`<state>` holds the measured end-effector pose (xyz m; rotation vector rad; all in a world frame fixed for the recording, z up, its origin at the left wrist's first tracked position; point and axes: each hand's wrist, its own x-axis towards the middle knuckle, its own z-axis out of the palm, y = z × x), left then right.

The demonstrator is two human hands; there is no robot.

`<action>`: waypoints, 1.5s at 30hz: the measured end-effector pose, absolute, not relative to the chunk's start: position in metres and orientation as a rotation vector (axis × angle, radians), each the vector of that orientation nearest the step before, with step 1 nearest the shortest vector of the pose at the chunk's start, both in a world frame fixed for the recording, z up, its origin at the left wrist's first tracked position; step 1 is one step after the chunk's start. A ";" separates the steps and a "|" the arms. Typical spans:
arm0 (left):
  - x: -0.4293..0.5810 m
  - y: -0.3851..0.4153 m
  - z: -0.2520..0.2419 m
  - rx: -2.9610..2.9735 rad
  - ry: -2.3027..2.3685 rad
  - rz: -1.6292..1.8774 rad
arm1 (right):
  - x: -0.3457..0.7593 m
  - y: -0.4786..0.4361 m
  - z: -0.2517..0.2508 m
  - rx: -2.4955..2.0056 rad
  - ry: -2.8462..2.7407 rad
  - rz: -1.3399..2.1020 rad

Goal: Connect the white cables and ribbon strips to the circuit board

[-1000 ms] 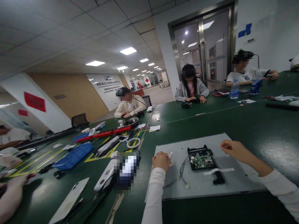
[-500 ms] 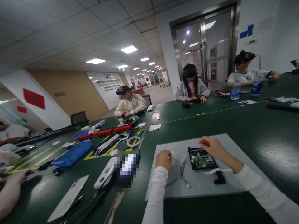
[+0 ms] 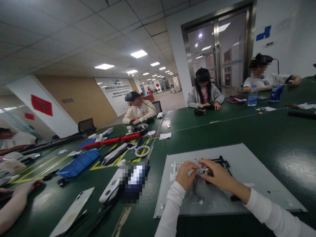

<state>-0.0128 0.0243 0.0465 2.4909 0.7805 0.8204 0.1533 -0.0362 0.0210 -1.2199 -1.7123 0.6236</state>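
Now right hand (image 3: 217, 176) moved in, joins left hand (image 3: 185, 175); both grips pinch cable (image 3: 197, 184).

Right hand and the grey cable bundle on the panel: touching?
Touching. In the head view the right hand has its fingertips closed on the grey cable bundle beside the circuit board, with no gap visible; the left hand meets it there.
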 end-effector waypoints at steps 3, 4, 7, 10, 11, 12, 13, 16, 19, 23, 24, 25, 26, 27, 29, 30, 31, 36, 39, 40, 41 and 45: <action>-0.013 0.023 0.047 2.434 0.736 0.824 | 0.156 -0.035 0.022 -1.235 -1.675 0.624; -0.013 0.023 0.047 2.419 0.728 0.819 | 0.157 -0.035 0.023 -1.245 -1.658 0.624; -0.014 0.023 0.047 2.380 0.725 0.824 | 0.160 -0.034 0.025 -1.276 -1.612 0.628; -0.015 0.024 0.048 2.333 0.755 0.854 | 0.160 -0.035 0.026 -1.300 -1.592 0.634; -0.015 0.025 0.048 2.311 0.770 0.867 | 0.160 -0.035 0.026 -1.305 -1.591 0.635; -0.016 0.025 0.048 2.289 0.784 0.878 | 0.159 -0.035 0.025 -1.309 -1.591 0.636; -0.017 0.026 0.048 2.267 0.797 0.892 | 0.159 -0.035 0.024 -1.314 -1.587 0.634; -0.019 0.028 0.047 2.217 0.834 0.929 | 0.157 -0.036 0.022 -1.334 -1.544 0.619; -0.021 0.032 0.042 2.200 0.890 0.939 | 0.152 -0.040 0.022 -1.348 -1.568 0.572; -0.021 0.037 0.033 2.157 1.021 0.919 | 0.142 -0.049 0.024 -1.351 -1.712 0.524; -0.021 0.039 0.030 2.145 1.047 0.909 | 0.140 -0.050 0.024 -1.357 -1.746 0.517; -0.022 0.040 0.028 2.138 1.065 0.896 | 0.138 -0.052 0.024 -1.365 -1.779 0.510; -0.022 0.041 0.027 2.135 1.078 0.882 | 0.136 -0.054 0.023 -1.371 -1.812 0.504; -0.022 0.042 0.025 2.135 1.090 0.868 | 0.134 -0.055 0.023 -1.373 -1.844 0.498; -0.023 0.044 0.022 2.142 1.119 0.837 | 0.132 -0.056 0.020 -1.371 -1.904 0.485; -0.024 0.045 0.021 2.148 1.137 0.818 | 0.131 -0.056 0.019 -1.370 -1.930 0.479; -0.024 0.046 0.020 2.155 1.160 0.795 | 0.130 -0.056 0.018 -1.369 -1.951 0.471; -0.027 0.048 0.015 2.231 1.306 0.644 | 0.129 -0.055 0.012 -1.338 -1.977 0.430; -0.028 0.049 0.013 2.324 1.349 0.567 | 0.129 -0.053 0.009 -1.318 -1.969 0.403; -0.028 0.049 0.012 2.355 1.359 0.543 | 0.129 -0.053 0.008 -1.313 -1.972 0.396; -0.028 0.049 0.011 2.383 1.370 0.522 | 0.128 -0.052 0.007 -1.310 -1.978 0.389; -0.028 0.049 0.010 2.453 1.394 0.463 | 0.128 -0.051 0.004 -1.320 -2.036 0.330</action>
